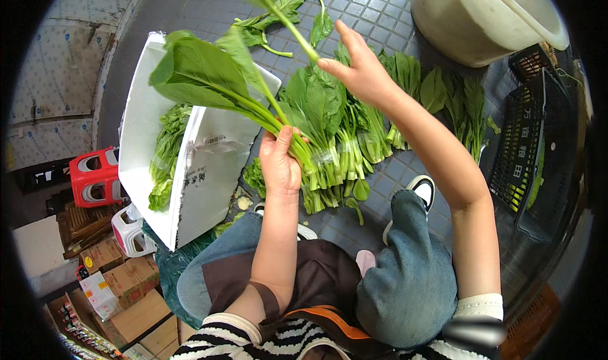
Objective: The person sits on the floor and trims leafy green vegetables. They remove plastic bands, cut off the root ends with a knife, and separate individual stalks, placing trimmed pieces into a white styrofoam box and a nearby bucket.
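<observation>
My left hand grips several long-stemmed leafy greens by their stems, leaves pointing up and left. Above and right of it, my right hand has one more leafy stalk at its thumb, the leaf blurred at the top edge. Beneath and beside my hands, bundles of the same greens lie on the tiled floor, some with clear tape around the stems. More bundles lie farther right. Loose leafy stalks rest on the floor beyond my hands.
A white foam box with greens inside stands left. At the upper right is a large pale plastic tub; a black plastic crate is at the right. Red and white stools and cardboard boxes are at the lower left.
</observation>
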{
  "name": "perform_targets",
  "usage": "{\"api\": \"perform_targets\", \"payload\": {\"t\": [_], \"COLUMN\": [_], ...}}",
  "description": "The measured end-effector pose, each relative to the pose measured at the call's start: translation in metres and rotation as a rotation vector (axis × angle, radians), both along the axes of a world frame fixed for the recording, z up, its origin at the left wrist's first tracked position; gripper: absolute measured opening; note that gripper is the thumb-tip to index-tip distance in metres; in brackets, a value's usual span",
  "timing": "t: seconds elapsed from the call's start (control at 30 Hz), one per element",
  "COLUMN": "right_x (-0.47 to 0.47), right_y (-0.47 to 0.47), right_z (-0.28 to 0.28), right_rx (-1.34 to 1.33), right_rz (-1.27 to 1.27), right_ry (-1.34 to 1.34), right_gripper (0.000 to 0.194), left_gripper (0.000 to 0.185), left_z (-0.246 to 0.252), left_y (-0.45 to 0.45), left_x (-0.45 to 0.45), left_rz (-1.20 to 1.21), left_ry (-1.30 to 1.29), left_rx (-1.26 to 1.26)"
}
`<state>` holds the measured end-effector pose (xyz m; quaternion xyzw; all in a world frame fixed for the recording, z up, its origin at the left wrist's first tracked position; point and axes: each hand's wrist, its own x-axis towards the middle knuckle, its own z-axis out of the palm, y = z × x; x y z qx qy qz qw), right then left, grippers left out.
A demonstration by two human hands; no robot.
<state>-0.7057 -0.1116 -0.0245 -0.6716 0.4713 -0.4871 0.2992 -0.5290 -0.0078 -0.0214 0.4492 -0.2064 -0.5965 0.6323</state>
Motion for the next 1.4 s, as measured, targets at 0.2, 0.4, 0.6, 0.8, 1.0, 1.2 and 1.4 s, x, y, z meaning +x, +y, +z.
{"api": "perform_targets", "payload": {"t": [0.2,0.4,0.6,0.8,1.0,1.2,1.4], "right_x": [-0.009,-0.007,-0.024,-0.03,-0.03,-0.034,-0.075], "right_y": [0.089,0.128,0.132,0.147,0.157,0.164,0.188], "right_z": [-0.034,-0.058,-0.059,-0.065,-0.06,-0.064,-0.081], "right_rx": [0.591,0.883,0.985,0.938,0.809,0.381,0.434], "right_rz": [0.284,0.368,0.349,0.2,0.131,-0.009,-0.184], "right_ry": [-0.277,-0.622,-0.697,-0.619,-0.422,0.003,-0.285], "right_gripper": [0.026,0.035,0.036,0.037,0.032,0.04,0.033], "left_gripper": [0.024,0.023,0.044,0.044,0.05,0.043,0.045], "left_z": [-0.021,-0.043,-0.052,-0.062,-0.062,-0.055,-0.033], "left_y": [0.005,0.025,0.036,0.038,0.036,0.035,0.038], "left_x": [0.003,-0.032,-0.055,-0.064,-0.061,-0.068,-0.102], "left_rz": [0.081,0.026,-0.15,-0.203,-0.319,-0.327,-0.642], "left_ry": [0.073,0.145,0.215,0.381,0.426,0.351,-0.134], "left_rx": [0.093,0.272,0.229,0.229,0.142,0.151,0.054]}}
